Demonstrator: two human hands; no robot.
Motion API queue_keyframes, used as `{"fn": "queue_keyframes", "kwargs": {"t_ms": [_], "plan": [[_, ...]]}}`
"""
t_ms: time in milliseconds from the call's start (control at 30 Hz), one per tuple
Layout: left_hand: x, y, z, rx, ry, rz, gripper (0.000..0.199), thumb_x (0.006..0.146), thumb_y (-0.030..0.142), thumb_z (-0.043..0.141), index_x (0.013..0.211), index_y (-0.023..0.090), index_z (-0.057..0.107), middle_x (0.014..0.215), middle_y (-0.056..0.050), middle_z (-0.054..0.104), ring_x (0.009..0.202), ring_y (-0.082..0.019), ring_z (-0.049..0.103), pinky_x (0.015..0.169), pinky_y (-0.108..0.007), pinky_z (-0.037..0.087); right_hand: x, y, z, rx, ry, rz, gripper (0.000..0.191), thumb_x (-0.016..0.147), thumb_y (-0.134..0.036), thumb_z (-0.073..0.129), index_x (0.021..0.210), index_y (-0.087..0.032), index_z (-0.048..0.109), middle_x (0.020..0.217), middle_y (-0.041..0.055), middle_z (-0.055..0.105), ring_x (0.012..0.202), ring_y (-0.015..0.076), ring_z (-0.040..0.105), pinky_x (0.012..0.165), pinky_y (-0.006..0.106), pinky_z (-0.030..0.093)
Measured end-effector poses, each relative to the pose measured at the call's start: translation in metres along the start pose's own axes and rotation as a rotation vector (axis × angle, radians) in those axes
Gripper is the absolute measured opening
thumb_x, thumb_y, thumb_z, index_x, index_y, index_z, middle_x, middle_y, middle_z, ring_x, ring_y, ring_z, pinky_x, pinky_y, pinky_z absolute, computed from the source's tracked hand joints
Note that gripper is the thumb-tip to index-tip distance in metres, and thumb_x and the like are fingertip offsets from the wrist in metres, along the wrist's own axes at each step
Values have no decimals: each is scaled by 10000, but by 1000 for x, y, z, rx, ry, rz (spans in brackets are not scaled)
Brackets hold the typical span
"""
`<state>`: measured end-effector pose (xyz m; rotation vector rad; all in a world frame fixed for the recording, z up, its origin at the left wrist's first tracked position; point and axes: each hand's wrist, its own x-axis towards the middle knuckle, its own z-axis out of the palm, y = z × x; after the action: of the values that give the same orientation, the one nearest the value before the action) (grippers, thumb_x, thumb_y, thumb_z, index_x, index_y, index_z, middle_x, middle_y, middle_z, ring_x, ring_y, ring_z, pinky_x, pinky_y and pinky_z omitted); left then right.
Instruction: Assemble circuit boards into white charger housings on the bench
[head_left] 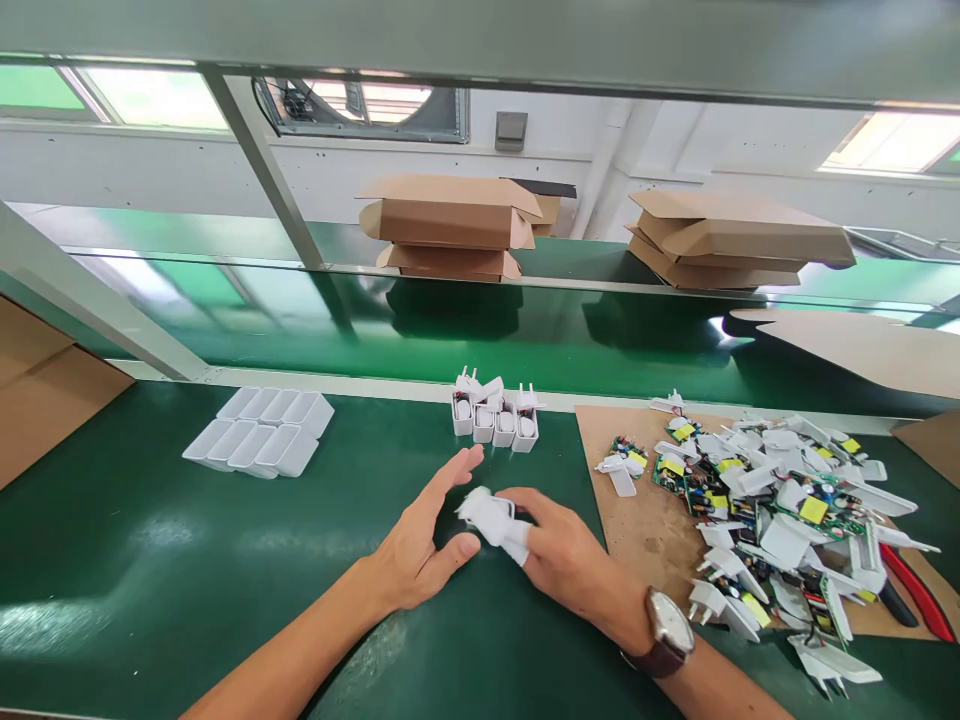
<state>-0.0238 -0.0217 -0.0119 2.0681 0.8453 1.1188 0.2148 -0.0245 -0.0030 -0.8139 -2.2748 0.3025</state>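
Likely handles light, stiff and slightly slick as one white plastic piece (491, 517), gripped in right hand (574, 560) over green table (150, 560), beside open left hand (412, 550), and calls for pinching by its sides.
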Motion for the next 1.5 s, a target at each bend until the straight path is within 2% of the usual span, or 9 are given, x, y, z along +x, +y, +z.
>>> {"fn": "queue_keyframes", "kwargs": {"t_ms": [133, 367, 633, 867, 1000, 1067, 1167, 1300, 1500], "plan": [[4, 3, 1, 153, 34, 145, 663, 1009, 415, 583, 1593, 239, 324, 1573, -202, 454, 1442, -331, 484, 1115, -529, 519, -1, 3, 7, -43, -53, -36, 286, 852, 3, 487, 1008, -210, 597, 1180, 130, 667, 942, 213, 697, 704, 329, 637], [8, 5, -1, 214, 138, 156, 286, 986, 106, 545, 1249, 204, 600, 1158, -106, 700, 1098, -201, 680, 939, -359, 605, 2, -1, 10, 2, 19, 30, 328, 992, -140, 539, 1309, -224, 536, 1164, 110, 703, 1001, 221, 714, 817, 350, 649], [13, 9, -3, 221, 147, 115, 199, 986, 144, 547, 1162, 201, 621, 1001, -70, 702, 916, -179, 690, 789, -317, 603, 0, 1, 10, 90, 25, 117, 276, 1034, -258, 554, 1300, -212, 496, 1123, 104, 712, 874, 215, 731, 722, 342, 638], [11, 5, -4, 198, 114, 55, 173, 1003, 173, 526, 1147, 199, 619, 983, -62, 689, 888, -170, 678, 779, -303, 580, -2, 2, 9, 112, -20, 91, 259, 1021, -206, 567, 1275, -232, 527, 1163, 94, 700, 948, 199, 721, 787, 324, 634], [5, -2, -4, 187, 76, -42, 204, 1042, 289, 490, 1203, 215, 590, 976, -49, 704, 819, -155, 688, 749, -293, 587, 1, 3, 8, 135, -95, 91, 295, 1013, -192, 548, 1304, -226, 576, 1181, 109, 684, 1005, 214, 683, 852, 359, 614], [1, -5, -2, 173, 80, -78, 453, 990, 468, 592, 1362, 227, 499, 1030, -58, 707, 861, -181, 710, 798, -331, 611, 3, 3, 9, 291, -54, 185, 285, 1014, -249, 556, 1292, -223, 610, 1203, 120, 672, 1026, 220, 671, 879, 377, 600], [-1, -4, 5, 193, 86, -11, 950, 816, 596, 778, 1548, 233, 293, 1179, -106, 680, 998, -241, 711, 887, -410, 619, 7, 0, 12, 777, 1, 513, 364, 1001, -468, 591, 1259, -216, 644, 1150, 108, 699, 977, 226, 692, 824, 375, 608], [6, 9, 12, 297, 172, 181, 768, 916, 312, 736, 1549, 234, 308, 1181, -117, 675, 958, -202, 698, 846, -376, 617, 13, -10, 15, 1292, -97, 816, 589, 905, -692, 632, 1184, -175, 685, 995, 110, 745, 899, 256, 725, 830, 439, 609], [12, 16, 12, 331, 235, 300, 741, 938, 284, 702, 1554, 181, 302, 1161, -140, 703, 932, -201, 699, 793, -346, 630, 16, -15, 15, 1378, -117, 864, 595, 875, -686, 670, 1142, -154, 692, 956, 128, 762, 926, 283, 741, 926, 501, 575]]}}
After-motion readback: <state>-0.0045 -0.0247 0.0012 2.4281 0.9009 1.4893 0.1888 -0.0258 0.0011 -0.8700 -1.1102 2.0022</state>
